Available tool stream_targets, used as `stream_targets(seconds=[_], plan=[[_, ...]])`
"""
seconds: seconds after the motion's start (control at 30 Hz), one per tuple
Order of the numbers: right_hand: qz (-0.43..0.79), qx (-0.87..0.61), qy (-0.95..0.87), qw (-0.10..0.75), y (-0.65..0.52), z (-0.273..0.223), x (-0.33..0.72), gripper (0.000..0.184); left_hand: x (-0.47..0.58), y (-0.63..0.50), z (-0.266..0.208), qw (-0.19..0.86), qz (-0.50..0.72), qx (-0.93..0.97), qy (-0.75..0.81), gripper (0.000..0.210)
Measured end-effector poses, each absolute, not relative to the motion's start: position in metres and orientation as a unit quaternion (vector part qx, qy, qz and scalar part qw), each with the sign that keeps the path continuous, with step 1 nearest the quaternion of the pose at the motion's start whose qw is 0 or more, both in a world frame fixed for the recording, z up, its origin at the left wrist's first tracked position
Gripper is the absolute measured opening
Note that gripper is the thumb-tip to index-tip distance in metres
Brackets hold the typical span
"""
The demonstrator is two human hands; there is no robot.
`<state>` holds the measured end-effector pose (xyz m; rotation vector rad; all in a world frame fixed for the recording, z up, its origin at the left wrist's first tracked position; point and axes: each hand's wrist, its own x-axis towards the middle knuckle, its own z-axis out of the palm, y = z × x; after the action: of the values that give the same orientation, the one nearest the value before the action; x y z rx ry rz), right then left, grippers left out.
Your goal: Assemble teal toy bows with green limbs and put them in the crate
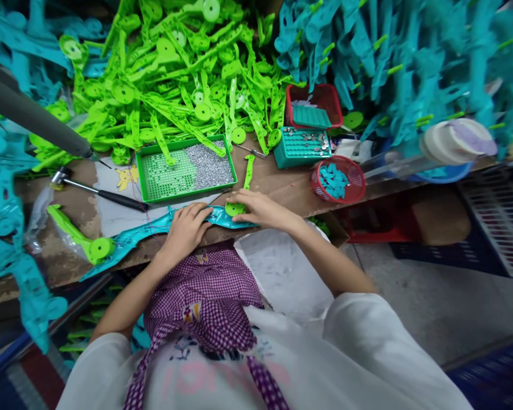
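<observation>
A long blue plastic part lies along the front edge of the bench, with a green arm-shaped piece at its left end. My left hand is closed over its middle, fingers bent across the top. At the right end, my right hand grips a green plastic arm by its round end, against the blue part. The narrow shaft of that arm points away from me. Thin reddish wires cross the blue part left of my left hand.
A green tray of small metal screws stands just beyond. Left are a hammer and a hanging screwdriver. Right are a teal basket and a red basket of blue pieces. Green parts pile up behind.
</observation>
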<state>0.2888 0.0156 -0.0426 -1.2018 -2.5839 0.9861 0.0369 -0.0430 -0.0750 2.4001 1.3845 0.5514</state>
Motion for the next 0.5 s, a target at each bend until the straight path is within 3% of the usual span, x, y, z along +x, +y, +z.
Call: stream_targets(seconds=[0.17,0.37,0.5], plan=[[0.336,-0.381,-0.857,0.089,0.004,-0.049,0.295,0.048,0.033,-0.044,-0.075,0.169,0.186,0.845,0.472,0.038],[0.289,-0.470,-0.823,0.134,-0.012,-0.052,0.284,0.046,0.033,-0.043,-0.077,0.167,0.190,0.842,0.477,0.038],[0.326,-0.426,-0.834,0.127,-0.007,-0.053,0.292,0.047,0.034,-0.043,-0.077,0.161,0.192,0.845,0.472,0.037]])
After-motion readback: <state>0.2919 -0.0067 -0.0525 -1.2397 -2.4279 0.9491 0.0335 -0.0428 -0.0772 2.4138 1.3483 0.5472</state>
